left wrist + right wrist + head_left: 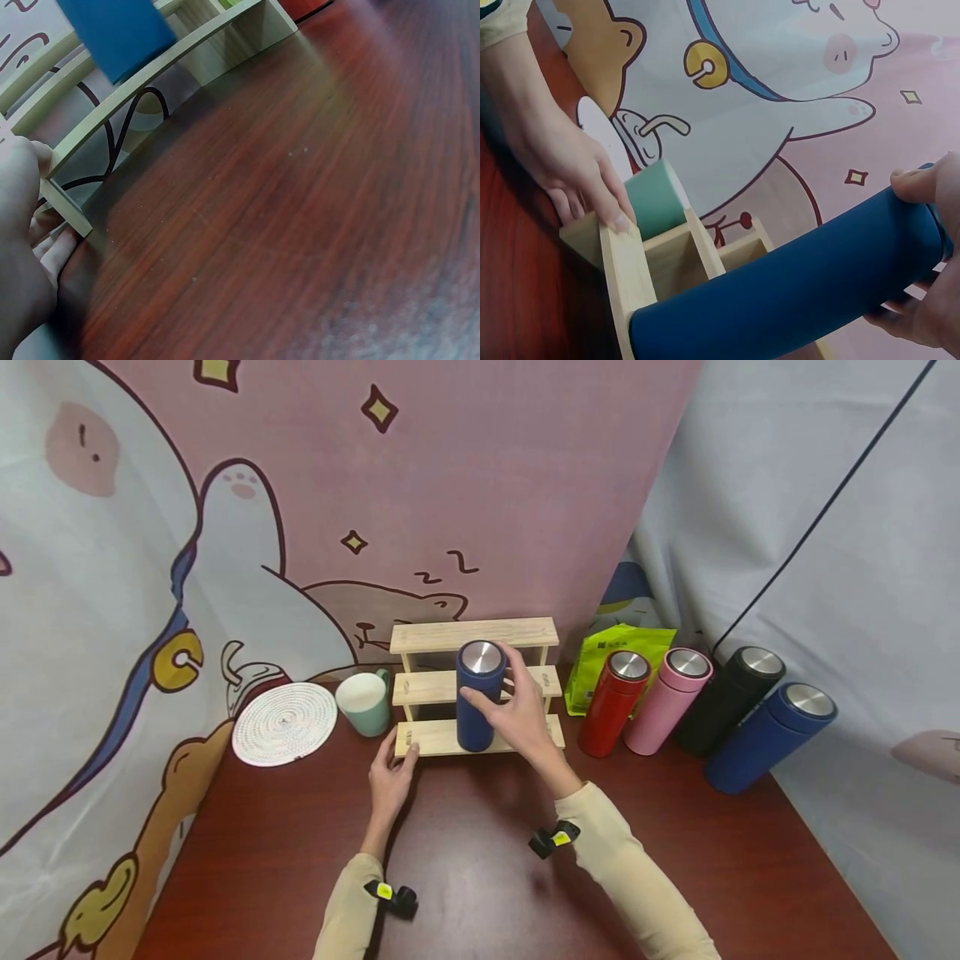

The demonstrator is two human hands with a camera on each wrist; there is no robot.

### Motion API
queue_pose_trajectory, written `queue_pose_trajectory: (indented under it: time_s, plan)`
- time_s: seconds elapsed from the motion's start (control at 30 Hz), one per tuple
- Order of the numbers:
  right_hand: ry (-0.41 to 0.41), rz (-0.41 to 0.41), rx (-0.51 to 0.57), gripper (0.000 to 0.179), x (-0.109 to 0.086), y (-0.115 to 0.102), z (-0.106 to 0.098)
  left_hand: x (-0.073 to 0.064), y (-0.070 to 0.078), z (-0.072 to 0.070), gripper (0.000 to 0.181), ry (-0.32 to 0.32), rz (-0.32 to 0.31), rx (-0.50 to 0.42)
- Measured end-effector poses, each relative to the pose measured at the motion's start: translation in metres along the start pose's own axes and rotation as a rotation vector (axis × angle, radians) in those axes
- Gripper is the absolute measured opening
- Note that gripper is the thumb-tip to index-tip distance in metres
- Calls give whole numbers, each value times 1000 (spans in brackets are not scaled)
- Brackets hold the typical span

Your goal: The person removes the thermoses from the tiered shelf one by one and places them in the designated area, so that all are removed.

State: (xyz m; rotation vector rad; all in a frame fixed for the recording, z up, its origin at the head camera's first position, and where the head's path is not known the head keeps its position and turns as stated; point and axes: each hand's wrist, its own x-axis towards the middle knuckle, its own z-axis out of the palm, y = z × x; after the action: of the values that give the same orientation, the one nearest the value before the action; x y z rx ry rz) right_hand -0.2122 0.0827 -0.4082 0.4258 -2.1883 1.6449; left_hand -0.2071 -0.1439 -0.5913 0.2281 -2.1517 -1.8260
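Note:
A dark blue thermos bottle with a silver-topped lid stands upright over the lowest step of a three-tier wooden display rack. My right hand holds the bottle near its top, thumb on the near side and fingers around the far side. In the right wrist view the base of the blue bottle meets the front step. My left hand grips the left end of the lowest step, its thumb on the top face. In the left wrist view some of its fingers reach below the board.
Left of the rack are a mint-green mug and a round woven mat. To the right stand a red bottle, a pink bottle, a black bottle and another blue bottle. Behind them is a yellow-green pouch.

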Motion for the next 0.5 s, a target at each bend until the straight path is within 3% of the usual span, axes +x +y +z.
queue_pose_trajectory:
  time_s: [0.5]
  plan:
    - [49, 9, -19, 74, -11, 5, -38, -1, 2, -2, 57, -12, 6, 15]
